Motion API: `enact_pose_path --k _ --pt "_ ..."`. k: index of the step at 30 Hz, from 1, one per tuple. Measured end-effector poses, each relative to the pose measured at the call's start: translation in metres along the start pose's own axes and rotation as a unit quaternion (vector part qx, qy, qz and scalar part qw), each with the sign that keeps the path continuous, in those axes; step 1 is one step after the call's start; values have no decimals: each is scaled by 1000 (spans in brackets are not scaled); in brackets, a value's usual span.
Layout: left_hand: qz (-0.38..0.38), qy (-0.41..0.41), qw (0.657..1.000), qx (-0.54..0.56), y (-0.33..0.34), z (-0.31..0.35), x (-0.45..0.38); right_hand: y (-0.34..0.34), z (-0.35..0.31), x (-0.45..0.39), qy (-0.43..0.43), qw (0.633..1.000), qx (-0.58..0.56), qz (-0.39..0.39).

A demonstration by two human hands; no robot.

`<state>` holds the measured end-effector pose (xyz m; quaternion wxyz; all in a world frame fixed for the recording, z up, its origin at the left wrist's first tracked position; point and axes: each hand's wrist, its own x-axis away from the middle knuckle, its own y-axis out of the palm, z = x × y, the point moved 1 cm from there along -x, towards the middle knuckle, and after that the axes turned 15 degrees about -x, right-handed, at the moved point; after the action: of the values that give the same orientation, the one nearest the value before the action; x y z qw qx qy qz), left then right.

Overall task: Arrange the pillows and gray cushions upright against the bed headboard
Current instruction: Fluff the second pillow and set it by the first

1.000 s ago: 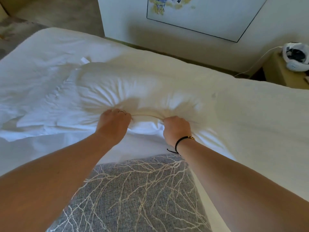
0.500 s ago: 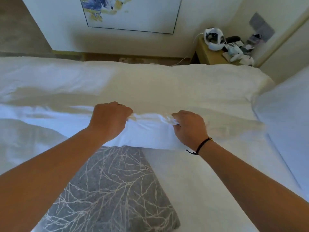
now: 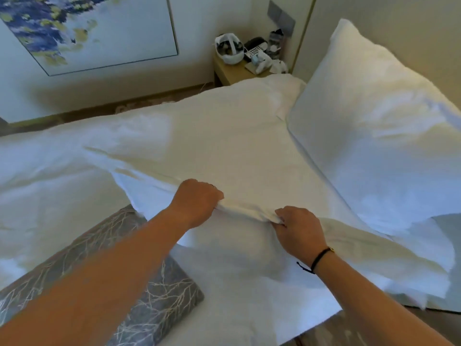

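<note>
A large white pillow (image 3: 224, 146) hangs lifted over the bed, held by its near edge. My left hand (image 3: 197, 202) and my right hand (image 3: 298, 229) are both clenched on that edge, about a hand's width apart. A second white pillow (image 3: 369, 126) leans upright at the right, against the wall end of the bed. A gray cushion (image 3: 159, 303) with a pale branch pattern lies flat on the bed at lower left, partly hidden under my left forearm. The headboard itself is hidden.
White bedding (image 3: 45, 196) covers the bed (image 3: 274, 308). A wooden nightstand (image 3: 237, 71) at the back holds a white headset, a phone and small items. A framed painting (image 3: 87, 28) hangs on the far wall. Floor shows at the lower right corner.
The view has swung right and the held pillow has moved right with both hands. The upright pillow at the right has come fully into view. The cushion now sits further left.
</note>
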<state>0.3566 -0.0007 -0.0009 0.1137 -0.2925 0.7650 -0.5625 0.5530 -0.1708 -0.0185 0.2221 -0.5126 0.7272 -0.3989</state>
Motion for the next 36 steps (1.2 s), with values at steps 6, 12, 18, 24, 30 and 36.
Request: enact_pose_path --k 6,12,18,24,30,36 --pt "-53 -37 998 -26 33 70 2 51 49 29 41 998 27 -29" --pt "-59 -38 997 14 46 60 24 59 43 37 -14 997 72 -20" --pt "-68 -50 995 49 56 58 24 47 36 42 21 990 124 -63" --pt "-75 -55 994 52 46 54 16 41 29 36 55 990 101 -81" --pt "-78 -41 995 47 31 52 -11 28 41 18 53 992 60 -100" --pt "-117 -10 992 51 -28 30 -98 -40 67 -35 17 998 -27 -59"
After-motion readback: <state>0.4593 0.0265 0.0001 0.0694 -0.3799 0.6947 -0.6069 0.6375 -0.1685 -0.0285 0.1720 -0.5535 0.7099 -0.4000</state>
